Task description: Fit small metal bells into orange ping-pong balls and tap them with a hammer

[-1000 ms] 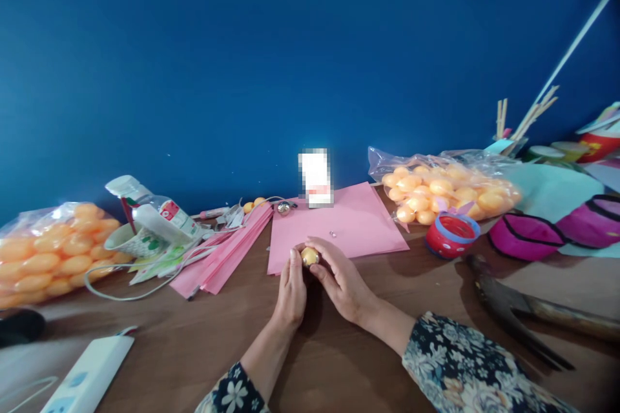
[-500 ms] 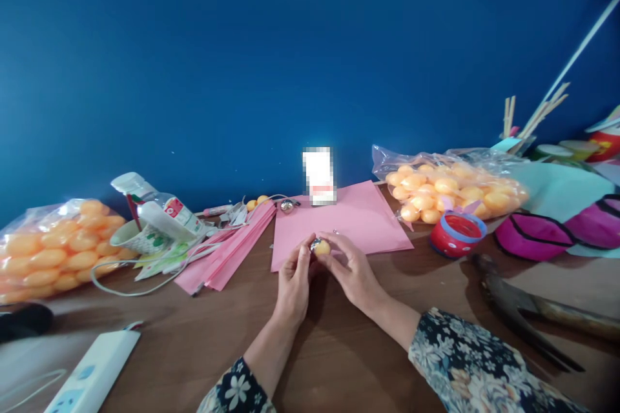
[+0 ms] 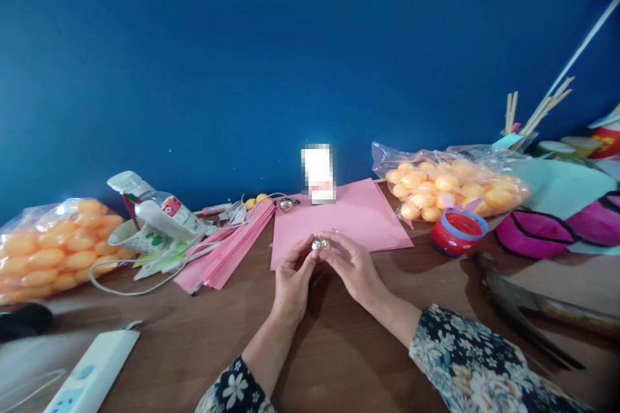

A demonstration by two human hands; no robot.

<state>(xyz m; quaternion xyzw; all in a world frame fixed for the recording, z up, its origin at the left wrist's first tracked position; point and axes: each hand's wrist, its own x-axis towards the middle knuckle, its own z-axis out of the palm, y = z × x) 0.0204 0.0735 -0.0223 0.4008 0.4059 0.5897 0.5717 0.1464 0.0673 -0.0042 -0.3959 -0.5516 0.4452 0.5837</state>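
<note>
A small shiny metal ball (image 3: pixel 320 243) sits between the fingertips of both hands, above the near edge of the pink paper (image 3: pixel 341 216). My left hand (image 3: pixel 293 274) grips it from the left, thumb on the near side. From the right, the thumb and fingers of my right hand (image 3: pixel 353 268) close on the same ball. Another shiny ball (image 3: pixel 286 204) lies at the paper's far left corner with a thin cord beside it. The fingers hide part of the held ball.
Bags of orange balls stand at left (image 3: pixel 58 251) and right (image 3: pixel 436 187). Pink strips (image 3: pixel 232 245), a cup (image 3: pixel 145 237) with a plastic bottle (image 3: pixel 165 206), a power strip (image 3: pixel 92 368), a red pot (image 3: pixel 455 235), magenta fabric pieces (image 3: pixel 535 234) and a hammer (image 3: pixel 513 303) surround my hands.
The held ball has turned between my fingers: its yellowish side faced me before, and now the silvery side does. Both hands stay in nearly the same place.
</note>
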